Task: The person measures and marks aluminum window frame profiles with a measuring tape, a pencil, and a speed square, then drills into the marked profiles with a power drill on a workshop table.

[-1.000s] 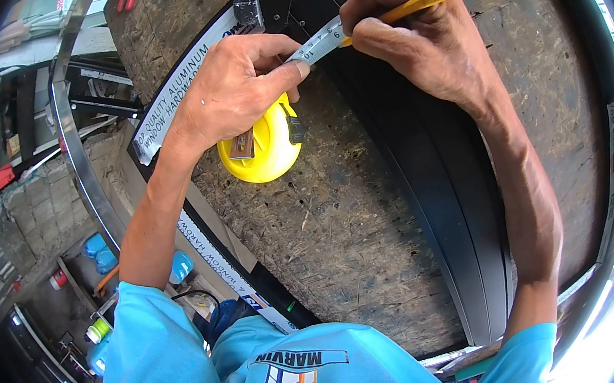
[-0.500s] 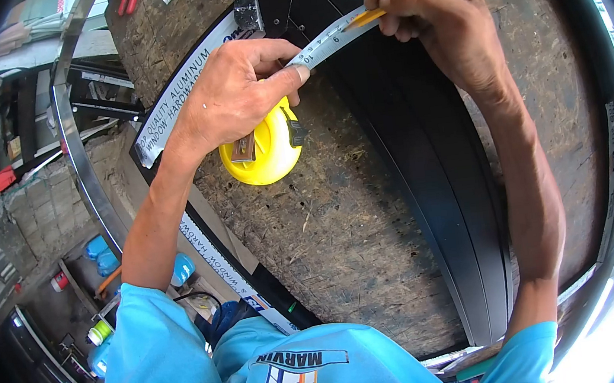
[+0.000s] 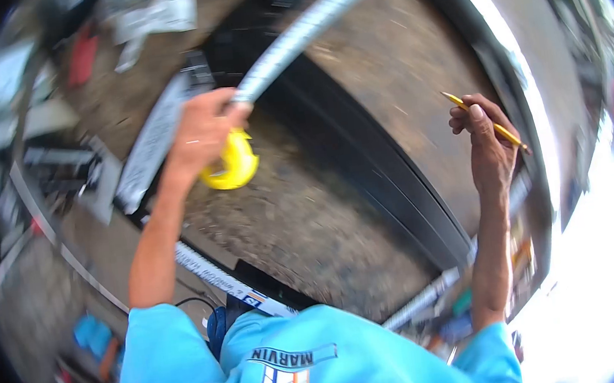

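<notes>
Two hands in the head view, frame motion-blurred. Left hand [image 3: 200, 132] is gripping the yellow tape measure case [image 3: 229, 166] from above, fingers closed round it, thumb pinning the blade [image 3: 298, 32] where it leaves the case. Blade is running up and right, far across the black profile [image 3: 363, 156]; its hook end is too blurred to read. Right hand [image 3: 488, 146] is holding the yellow pencil [image 3: 487, 124] in a closed grip, raised off to the right, well apart from the blade and the profile; tip is pointing up-left and touching nothing.

Doing it well, my read: keep the blade flat and square across the profile, thumb holding tension so it isn't bowing, then bring the pencil tip in tight against the blade edge for a short, thin tick. Dark finish will show graphite poorly, so press firmly.

Materials: profile is long, narrow, smooth, matte black, likely aluminium, with lengthwise ribs, lying diagonally on the worktop [image 3: 302, 214]. Worktop is rough, brown, flaky board, worn. Case is round, glossy plastic. Blade is thin, pale metal, slightly cupped. Printed white strip [image 3: 149, 144] is lying along the left edge, near the left hand. Person's sleeves are bright blue.
</notes>
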A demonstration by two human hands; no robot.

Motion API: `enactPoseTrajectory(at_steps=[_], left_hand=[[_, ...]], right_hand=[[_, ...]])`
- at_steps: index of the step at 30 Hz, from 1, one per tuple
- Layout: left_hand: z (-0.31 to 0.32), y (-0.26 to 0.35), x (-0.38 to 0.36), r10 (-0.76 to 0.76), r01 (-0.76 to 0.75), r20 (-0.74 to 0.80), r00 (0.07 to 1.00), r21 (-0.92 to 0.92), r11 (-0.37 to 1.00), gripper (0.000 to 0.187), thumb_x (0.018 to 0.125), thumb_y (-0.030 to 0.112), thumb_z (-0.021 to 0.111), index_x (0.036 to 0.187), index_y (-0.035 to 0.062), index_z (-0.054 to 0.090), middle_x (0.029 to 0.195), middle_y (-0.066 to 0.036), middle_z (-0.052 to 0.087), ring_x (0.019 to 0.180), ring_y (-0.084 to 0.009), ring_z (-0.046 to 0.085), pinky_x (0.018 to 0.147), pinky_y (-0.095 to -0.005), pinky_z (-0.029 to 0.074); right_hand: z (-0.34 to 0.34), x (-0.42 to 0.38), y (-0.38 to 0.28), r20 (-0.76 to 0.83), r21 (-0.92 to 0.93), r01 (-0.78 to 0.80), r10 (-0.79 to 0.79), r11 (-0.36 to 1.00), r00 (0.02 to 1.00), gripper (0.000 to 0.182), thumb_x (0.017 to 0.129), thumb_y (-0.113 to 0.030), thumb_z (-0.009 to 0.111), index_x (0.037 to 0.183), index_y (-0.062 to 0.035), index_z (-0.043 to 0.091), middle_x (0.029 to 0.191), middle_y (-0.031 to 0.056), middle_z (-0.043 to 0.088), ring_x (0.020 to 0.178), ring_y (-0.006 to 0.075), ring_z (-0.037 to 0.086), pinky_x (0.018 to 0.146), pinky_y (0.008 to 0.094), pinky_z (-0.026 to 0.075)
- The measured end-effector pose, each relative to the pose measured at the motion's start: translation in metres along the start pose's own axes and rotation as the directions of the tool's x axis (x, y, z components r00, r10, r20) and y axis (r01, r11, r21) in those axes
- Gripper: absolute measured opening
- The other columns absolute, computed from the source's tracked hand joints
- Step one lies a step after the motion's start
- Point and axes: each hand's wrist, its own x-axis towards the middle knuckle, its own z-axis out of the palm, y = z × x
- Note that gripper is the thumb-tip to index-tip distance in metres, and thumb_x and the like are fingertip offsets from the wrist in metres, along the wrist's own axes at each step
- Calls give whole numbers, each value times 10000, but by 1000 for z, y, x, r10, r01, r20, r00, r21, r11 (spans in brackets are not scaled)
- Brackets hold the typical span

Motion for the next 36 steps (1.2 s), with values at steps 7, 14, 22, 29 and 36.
enactPoseTrajectory(at_steps=[7, 14, 22, 29, 36], left_hand=[[-5, -10, 12, 46, -45, 0, 999, 210, 977, 316, 920, 279, 553, 1062, 14, 652, 757, -76, 655, 688, -157, 584, 659, -304, 438], [4, -20, -10, 183, -131, -149, 972, 303, 944, 262, 920, 243, 556, 1018, 22, 658, 727, -78, 664, 683, -165, 608, 636, -321, 440], [193, 80, -177, 131, -134, 35, 991, 110, 985, 234, 874, 256, 596, 862, 39, 683, 664, -53, 664, 599, -143, 592, 582, -311, 446], [313, 128, -235, 61, -52, 141, 988, -69, 996, 238, 849, 246, 591, 868, 29, 687, 678, -84, 679, 651, -213, 661, 626, -333, 498], [321, 135, -220, 42, -29, 209, 977, -67, 997, 260, 842, 261, 585, 874, 26, 690, 713, -100, 691, 691, -233, 673, 667, -349, 512]], right_hand=[[-116, -305, -59, -843, -188, -512, 129, 838, 522, 314, 941, -233, 579, 1116, 25, 618, 870, 79, 659, 775, 119, 622, 669, 240, 498], [-105, -484, -52, -919, 56, -514, 245, 856, 308, 279, 926, -232, 603, 1050, 13, 655, 847, 60, 654, 737, 95, 608, 649, 212, 487], [-159, -510, -12, -834, 75, -427, 292, 901, 468, 235, 914, -177, 613, 1054, 4, 666, 866, 54, 664, 762, 95, 602, 683, 225, 472], [-186, -524, -7, -742, 46, -386, 290, 921, 604, 259, 930, -210, 593, 1067, 0, 658, 879, 73, 663, 774, 113, 616, 709, 245, 500], [-189, -528, -6, -707, 90, -416, 352, 905, 613, 252, 917, -212, 618, 1058, -11, 671, 859, 52, 661, 767, 97, 612, 693, 219, 487]])
